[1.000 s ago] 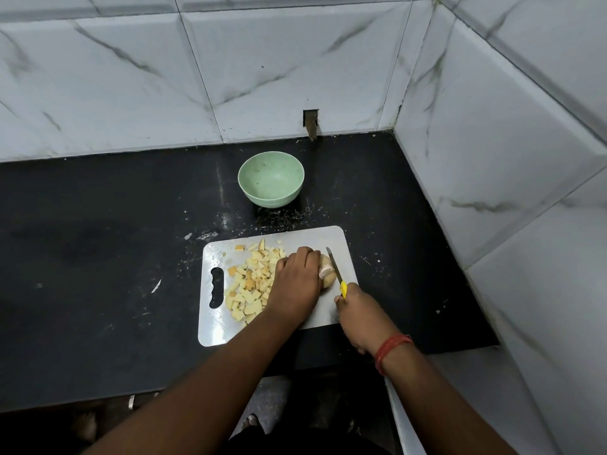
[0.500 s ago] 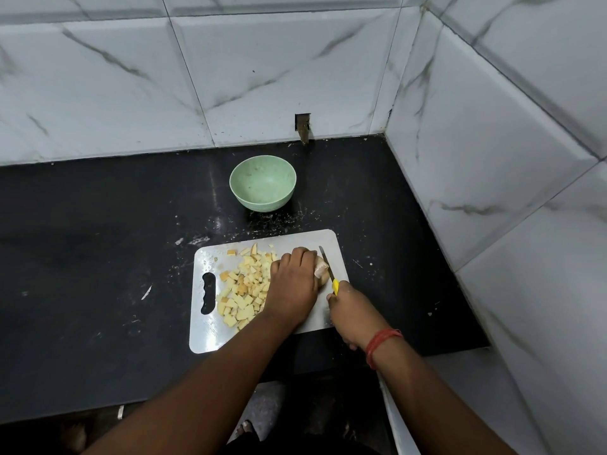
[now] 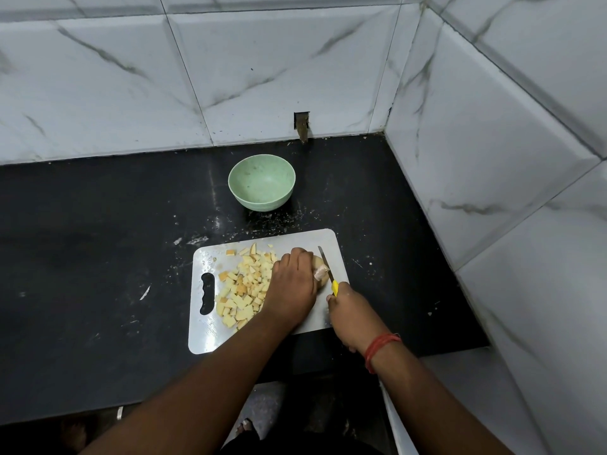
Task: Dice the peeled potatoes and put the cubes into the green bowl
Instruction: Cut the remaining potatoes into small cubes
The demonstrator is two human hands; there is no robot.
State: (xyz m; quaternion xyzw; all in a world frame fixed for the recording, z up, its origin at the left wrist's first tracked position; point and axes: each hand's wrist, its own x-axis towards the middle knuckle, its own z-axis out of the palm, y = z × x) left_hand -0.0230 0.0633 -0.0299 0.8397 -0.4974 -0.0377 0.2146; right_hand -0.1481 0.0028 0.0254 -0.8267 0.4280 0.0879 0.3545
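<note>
potato (image 3: 320, 269): pinned near the cutting board's (image 3: 210, 339) right edge, under the curled left hand (image 3: 292, 287)
knife (image 3: 326, 269): gripped by the right hand (image 3: 353, 315), blade laid along the potato's right side, pointing to the far edge
cubes (image 3: 244, 290): piled mid-board, left of the grip
green bowl (image 3: 262, 182): past the far edge, looks empty
hidden: most of the potato, so its long axis can't be made out

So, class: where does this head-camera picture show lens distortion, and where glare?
Head view: wide-angle bending curves the tile joints and stretches the forearms at the bottom edge; soft glare sits on the black counter left of the green bowl.
</note>
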